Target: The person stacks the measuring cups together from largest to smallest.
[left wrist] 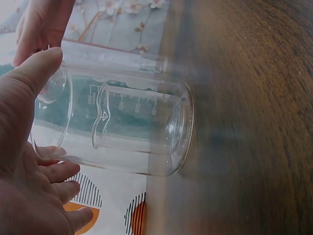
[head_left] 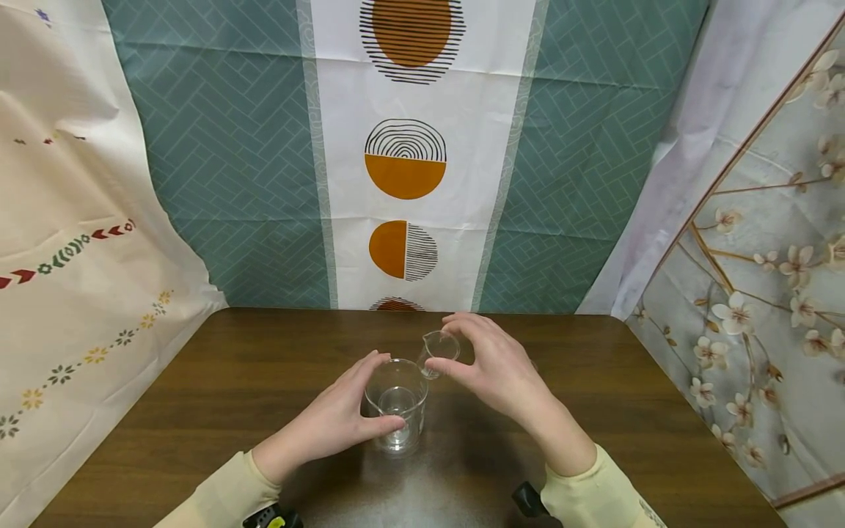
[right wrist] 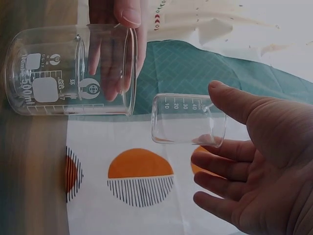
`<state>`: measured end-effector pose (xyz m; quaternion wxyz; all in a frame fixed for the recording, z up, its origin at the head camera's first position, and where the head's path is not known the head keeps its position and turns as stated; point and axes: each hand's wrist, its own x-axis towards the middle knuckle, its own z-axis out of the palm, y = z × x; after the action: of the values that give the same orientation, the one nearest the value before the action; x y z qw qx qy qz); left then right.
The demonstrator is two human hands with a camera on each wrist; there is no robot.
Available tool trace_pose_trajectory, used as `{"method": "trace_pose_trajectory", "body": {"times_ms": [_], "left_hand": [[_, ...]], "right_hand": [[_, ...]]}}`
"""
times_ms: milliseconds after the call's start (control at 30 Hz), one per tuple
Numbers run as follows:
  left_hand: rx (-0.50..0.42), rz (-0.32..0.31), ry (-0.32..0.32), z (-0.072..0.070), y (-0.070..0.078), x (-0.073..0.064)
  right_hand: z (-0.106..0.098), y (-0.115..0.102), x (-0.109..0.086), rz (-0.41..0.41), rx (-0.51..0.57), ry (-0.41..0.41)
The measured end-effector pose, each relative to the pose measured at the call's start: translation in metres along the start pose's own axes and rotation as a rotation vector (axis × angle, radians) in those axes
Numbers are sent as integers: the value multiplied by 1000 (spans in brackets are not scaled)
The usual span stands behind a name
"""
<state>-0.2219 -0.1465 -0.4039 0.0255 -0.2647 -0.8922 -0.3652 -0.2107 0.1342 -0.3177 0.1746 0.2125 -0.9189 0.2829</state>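
A large glass beaker (head_left: pixel 419 414) stands upright on the table, with a smaller printed beaker (head_left: pixel 397 400) nested inside it. My left hand (head_left: pixel 328 424) holds the large beaker near its rim, thumb on the near side and fingers around the far side. Between thumb and fingertips, my right hand (head_left: pixel 496 364) pinches a tiny beaker (right wrist: pixel 178 120) marked in steps of ten, by its rim. That tiny beaker is held in the air, just right of the large beaker's mouth and slightly beyond it. It looks upright and see-through.
The dark wooden table (head_left: pixel 264 359) extends to both sides and behind the beakers. A green and white patterned cloth (head_left: pixel 264 147) hangs behind it. Cream cloth (head_left: pixel 59 220) borders the left, and a flowered cloth (head_left: pixel 759 330) the right.
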Motion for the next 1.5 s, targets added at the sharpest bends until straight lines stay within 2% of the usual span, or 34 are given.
{"method": "trace_pose_trajectory", "body": {"times_ms": [1500], "left_hand": [[1, 0, -14, -2, 1, -1]], "right_hand": [[24, -21, 7, -65, 20, -94]]}}
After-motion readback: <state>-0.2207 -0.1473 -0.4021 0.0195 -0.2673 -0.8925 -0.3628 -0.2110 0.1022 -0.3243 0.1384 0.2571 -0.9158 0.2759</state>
